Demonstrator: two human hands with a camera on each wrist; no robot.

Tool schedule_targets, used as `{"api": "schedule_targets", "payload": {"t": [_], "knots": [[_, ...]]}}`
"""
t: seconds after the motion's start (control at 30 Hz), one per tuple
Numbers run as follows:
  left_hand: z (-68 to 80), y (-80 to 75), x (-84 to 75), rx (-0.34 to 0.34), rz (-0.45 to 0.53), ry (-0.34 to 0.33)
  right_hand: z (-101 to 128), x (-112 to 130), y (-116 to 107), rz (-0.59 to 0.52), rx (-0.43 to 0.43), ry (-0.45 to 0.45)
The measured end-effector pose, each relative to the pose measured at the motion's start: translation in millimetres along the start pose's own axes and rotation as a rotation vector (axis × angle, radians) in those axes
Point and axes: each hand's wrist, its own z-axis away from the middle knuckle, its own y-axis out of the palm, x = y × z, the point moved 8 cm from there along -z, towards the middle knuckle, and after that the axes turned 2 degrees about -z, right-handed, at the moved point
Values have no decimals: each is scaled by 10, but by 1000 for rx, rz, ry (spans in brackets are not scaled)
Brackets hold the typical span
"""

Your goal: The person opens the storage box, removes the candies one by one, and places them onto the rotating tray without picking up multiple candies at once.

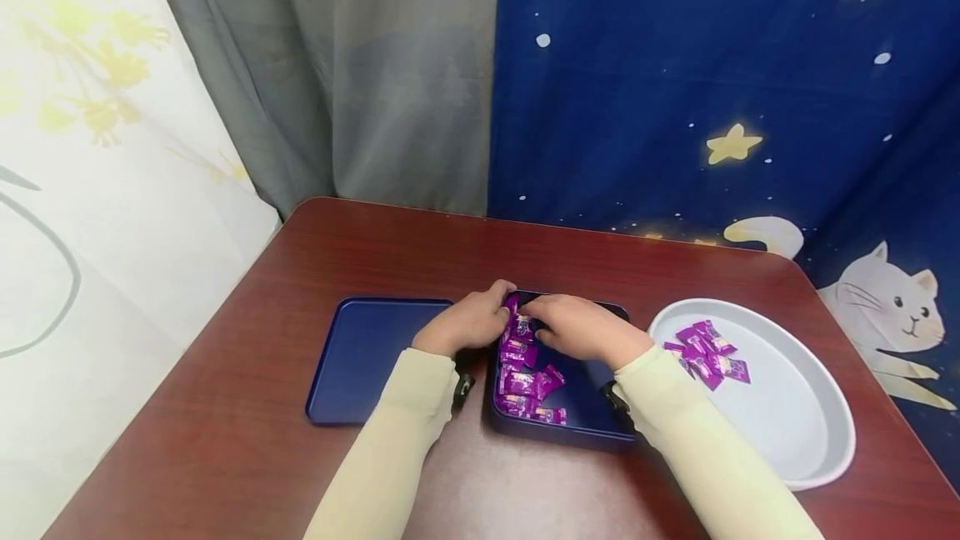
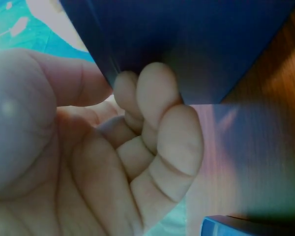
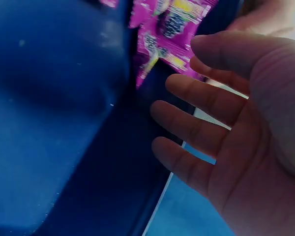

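Note:
A dark blue tin box (image 1: 564, 438) stands on the table in the head view, with several purple candy packets (image 1: 521, 373) along its left side. My left hand (image 1: 480, 319) grips the box's far left corner; in the left wrist view its curled fingers (image 2: 147, 93) press the box's outer wall (image 2: 196, 44) and the thumb lies on the other side of the edge. My right hand (image 1: 551, 319) reaches over the box, fingers spread and nearly straight (image 3: 187, 123), close beside the packets (image 3: 167, 34) and holding nothing.
The box's blue lid (image 1: 367, 357) lies flat to the left, its corner showing in the left wrist view (image 2: 250, 226). A white oval plate (image 1: 795, 432) at the right holds several purple packets (image 1: 705, 352). Curtains hang behind the red-brown table (image 1: 420, 248).

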Motion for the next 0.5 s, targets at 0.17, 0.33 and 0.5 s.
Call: {"api": "schedule_targets", "payload": {"t": [0.17, 0.33, 0.5], "knots": [[-3, -10, -6, 3, -6, -3, -40, 54, 84, 79, -14, -68], [0, -5, -3, 10, -7, -1, -46, 109, 105, 135, -45, -108], [0, 8, 7, 10, -1, -6, -33, 73, 111, 161, -61, -69]]}}
